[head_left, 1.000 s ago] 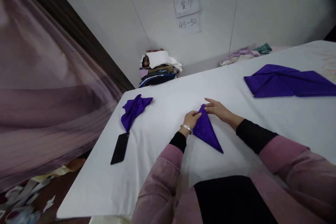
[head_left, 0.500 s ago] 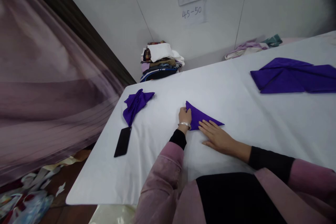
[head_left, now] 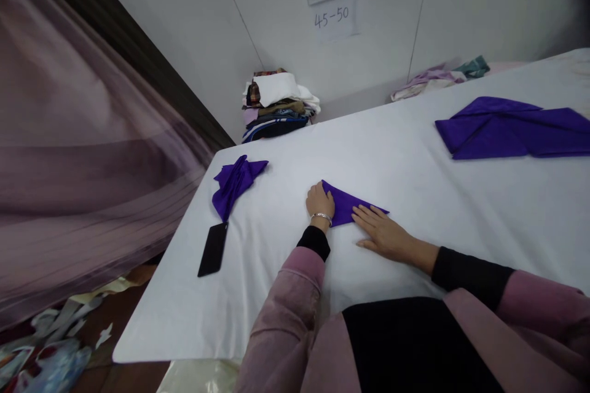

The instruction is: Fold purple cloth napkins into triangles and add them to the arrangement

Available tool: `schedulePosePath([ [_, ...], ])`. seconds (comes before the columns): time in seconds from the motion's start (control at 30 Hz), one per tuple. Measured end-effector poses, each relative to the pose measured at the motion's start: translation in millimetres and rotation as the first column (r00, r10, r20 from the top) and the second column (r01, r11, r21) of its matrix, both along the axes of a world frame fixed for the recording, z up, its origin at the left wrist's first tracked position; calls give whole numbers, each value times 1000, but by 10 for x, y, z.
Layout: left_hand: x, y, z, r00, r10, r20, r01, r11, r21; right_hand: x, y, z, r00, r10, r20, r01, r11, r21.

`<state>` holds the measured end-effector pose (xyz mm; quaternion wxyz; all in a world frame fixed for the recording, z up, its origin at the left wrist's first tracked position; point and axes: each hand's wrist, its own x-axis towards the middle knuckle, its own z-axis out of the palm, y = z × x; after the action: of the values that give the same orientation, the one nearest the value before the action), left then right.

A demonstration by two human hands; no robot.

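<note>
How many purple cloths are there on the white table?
3 that I can tell apart: a triangular cloth at the left hand and right hand; a bunched cloth beyond the phone; and a wide cloth at far right, where more may be hidden.

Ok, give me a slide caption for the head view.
Left hand and right hand on a folded purple cloth, a black phone lying leftward on the white tabletop.
</note>
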<state>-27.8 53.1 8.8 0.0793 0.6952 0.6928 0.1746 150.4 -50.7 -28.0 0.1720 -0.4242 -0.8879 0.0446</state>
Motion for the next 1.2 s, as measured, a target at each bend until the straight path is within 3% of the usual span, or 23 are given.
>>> schedulePosePath([
  [0.3, -10, -2, -8, 1000, 4, 7, -4, 1000, -22, 433, -203, -17, 998, -51, 29, 52, 998, -26],
  [0.5, -34, 95, 63, 989, 84, 120, -62, 982, -176, 525, -266, -49, 996, -91, -16, 90, 992, -91],
  [0.7, -109, 355, 122, 968, 136, 211, -70, 954, -292, 454, -185, 171, 986, -131, -102, 107, 972, -208],
  [0.83, -158, 481, 143, 942, 139, 306, -37, 948, -318, 428, -83, 308, 957, -168, -235, 118, 970, -210],
  [1.07, -169, 433, 194, 804, 152, 575, 49, 947, -319, 431, 171, 363, 856, -293, -426, 138, 923, -359],
  [1.2, -58, 396, 358, 666, 128, 735, 180, 929, -324, 398, 444, 386, 690, -391, -609, 27, 855, -518],
])
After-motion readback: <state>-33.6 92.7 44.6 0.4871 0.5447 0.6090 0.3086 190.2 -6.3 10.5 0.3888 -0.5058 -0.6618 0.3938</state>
